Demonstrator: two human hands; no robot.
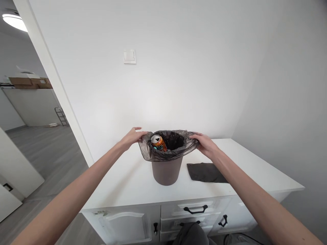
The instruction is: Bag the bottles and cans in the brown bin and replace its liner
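A brown trash can [166,173] stands upright on the white cabinet top. Its dark translucent trash bag [163,157] lines the inside and hangs over the rim. An orange drink can [158,143] lies tilted in the bag at the left side of the opening. My left hand [132,136] pinches the bag's edge on the left. On the right, my right hand [204,143] grips the opposite edge between thumb and fingers. A folded dark plastic bag [206,172] lies flat to the right of the trash can, partly behind my right forearm.
The white cabinet [127,194] has black handles and its front edge faces me. A wall with a light switch [129,56] rises behind it. At the left, a doorway shows a grey floor and cardboard boxes [28,82].
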